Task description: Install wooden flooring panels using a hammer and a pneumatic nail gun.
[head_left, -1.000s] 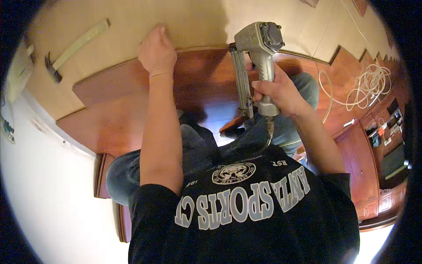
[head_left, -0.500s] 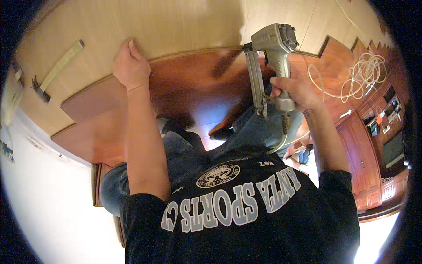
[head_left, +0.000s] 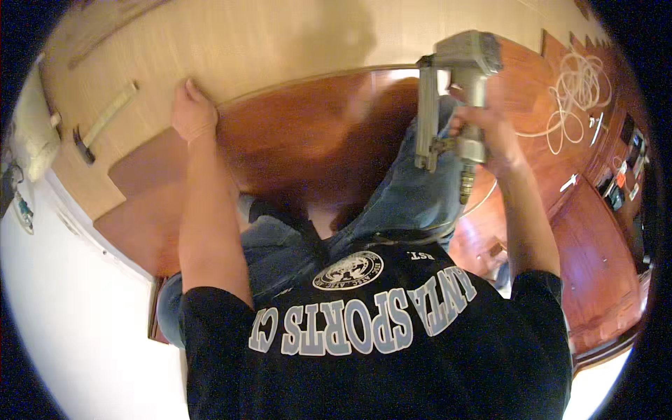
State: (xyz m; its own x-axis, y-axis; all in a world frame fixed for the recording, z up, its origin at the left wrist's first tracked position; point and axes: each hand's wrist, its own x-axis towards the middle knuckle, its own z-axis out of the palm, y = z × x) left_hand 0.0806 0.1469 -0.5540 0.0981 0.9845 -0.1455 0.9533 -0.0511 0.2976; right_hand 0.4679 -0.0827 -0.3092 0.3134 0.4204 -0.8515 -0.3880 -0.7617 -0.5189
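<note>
My right hand (head_left: 493, 136), a little blurred, is wrapped round the grip of a grey metal pneumatic nail gun (head_left: 472, 56). The gun is held up over my bent knee, its long magazine (head_left: 427, 119) to the left and a brass air fitting (head_left: 467, 183) at the lower end of the handle. My left hand (head_left: 194, 112) is closed and rests on the pale floorboards (head_left: 273, 49), close to the edge where they meet the reddish boards (head_left: 308, 119). Its curled fingers hide whatever may be in them.
A claw hammer (head_left: 105, 122) with a pale handle lies on the pale boards at the left. Far right, a coiled whitish hose (head_left: 581, 87) lies on reddish flooring. A reddish wooden cabinet (head_left: 595, 266) stands at the right, a white wall (head_left: 91, 308) at the left.
My right hand has shifted the nail gun rightward, off the board edge. My left hand stays closed on the pale boards. The whole view has shifted somewhat.
</note>
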